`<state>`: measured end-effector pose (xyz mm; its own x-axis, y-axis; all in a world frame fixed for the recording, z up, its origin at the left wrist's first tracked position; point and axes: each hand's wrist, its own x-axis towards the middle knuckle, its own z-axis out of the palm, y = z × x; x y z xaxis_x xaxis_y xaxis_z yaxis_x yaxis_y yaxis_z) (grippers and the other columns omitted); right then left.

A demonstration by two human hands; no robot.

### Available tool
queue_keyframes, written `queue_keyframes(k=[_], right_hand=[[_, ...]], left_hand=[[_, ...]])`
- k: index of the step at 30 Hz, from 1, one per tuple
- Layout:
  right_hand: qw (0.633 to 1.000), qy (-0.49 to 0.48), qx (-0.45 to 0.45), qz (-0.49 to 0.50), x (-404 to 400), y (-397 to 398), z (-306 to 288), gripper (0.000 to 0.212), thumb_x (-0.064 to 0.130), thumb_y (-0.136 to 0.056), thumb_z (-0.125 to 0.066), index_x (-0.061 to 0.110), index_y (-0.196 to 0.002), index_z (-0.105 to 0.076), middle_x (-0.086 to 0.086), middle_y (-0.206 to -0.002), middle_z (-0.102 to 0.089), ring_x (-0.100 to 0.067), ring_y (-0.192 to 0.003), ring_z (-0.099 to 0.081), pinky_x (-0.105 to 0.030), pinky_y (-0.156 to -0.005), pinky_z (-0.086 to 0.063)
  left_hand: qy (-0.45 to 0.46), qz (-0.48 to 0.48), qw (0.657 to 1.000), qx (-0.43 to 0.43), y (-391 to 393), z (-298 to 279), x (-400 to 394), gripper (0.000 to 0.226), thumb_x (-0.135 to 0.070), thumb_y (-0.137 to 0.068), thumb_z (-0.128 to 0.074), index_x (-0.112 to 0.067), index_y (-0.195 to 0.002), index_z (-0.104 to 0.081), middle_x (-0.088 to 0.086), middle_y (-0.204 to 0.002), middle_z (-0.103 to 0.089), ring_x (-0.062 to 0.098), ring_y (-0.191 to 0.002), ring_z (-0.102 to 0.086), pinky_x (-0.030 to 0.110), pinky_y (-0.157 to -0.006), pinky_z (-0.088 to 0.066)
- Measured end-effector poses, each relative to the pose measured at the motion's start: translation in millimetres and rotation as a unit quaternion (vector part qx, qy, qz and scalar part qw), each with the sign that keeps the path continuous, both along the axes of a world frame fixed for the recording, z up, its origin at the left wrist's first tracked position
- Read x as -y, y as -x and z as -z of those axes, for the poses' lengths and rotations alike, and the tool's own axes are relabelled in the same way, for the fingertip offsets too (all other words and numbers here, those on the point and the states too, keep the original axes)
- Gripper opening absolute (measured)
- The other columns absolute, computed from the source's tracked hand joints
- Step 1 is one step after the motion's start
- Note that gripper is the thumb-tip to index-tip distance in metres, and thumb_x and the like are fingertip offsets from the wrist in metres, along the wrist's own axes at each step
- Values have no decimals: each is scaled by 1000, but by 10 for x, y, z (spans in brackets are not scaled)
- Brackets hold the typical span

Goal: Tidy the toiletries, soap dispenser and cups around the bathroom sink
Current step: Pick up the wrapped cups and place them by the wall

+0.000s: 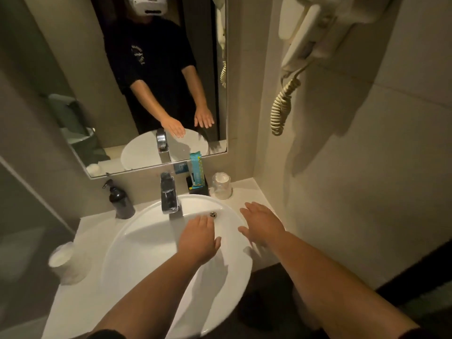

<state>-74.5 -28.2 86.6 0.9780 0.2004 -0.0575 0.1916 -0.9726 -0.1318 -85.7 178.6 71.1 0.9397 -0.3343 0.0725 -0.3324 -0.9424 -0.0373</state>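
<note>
White sink (146, 243) sits in pale bench (80, 289), tap (168, 195) at its rear edge under the mirror (122, 81); hair dryer (315, 37) hangs on the right wall. Left hand (199, 237) and right hand (263, 222) both flat, fingers spread, palms down, holding nothing: left over the basin, right over the sink's right rim. Dark soap dispenser (119, 199) stands left of tap; black holder (197, 185) with teal packet (197, 171) and wrapped cup (221, 185) right of it; second wrapped cup (64, 261), blurred, at bench's front left.
</note>
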Motion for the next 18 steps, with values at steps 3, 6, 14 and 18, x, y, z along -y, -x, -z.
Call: queue_keyframes(k=[3,6,14,18], right_hand=[[999,-1,-9,-46,-48,143,-19,64,54,-91,-46,25,-146,-30,-2,-157,-28,-27,-145,-24,-43,-117,-18],[996,3,7,-94,-133,300,-17,65,56,-89,-50,26,-144,-35,-1,-153,-37,-26,-140,-33,-43,-114,-25],[973,-8,7,-230,-948,590,-25,61,55,-85,-55,24,-136,-45,-2,-141,-50,-26,-127,-47,-40,-107,-35],[954,-7,12,-298,-1531,626,-51,64,53,-86,-55,20,-138,-42,-6,-143,-47,-28,-128,-45,-40,-106,-36]], left_hand=[[34,-61,998,4,307,-56,-37,53,-53,-89,-42,-15,-125,-47,3,-121,-55,22,-109,-50,35,-97,-41],[94,-135,986,13,636,-108,-121,44,-52,-87,-47,-19,-116,-49,0,-110,-58,20,-98,-53,33,-90,-46],[27,-257,966,32,1398,-218,-857,54,-55,-89,-41,-18,-128,-49,2,-124,-58,23,-111,-54,39,-98,-40],[27,-319,947,37,1623,-277,-1316,53,-56,-89,-41,-21,-128,-48,0,-125,-57,22,-112,-54,40,-101,-39]])
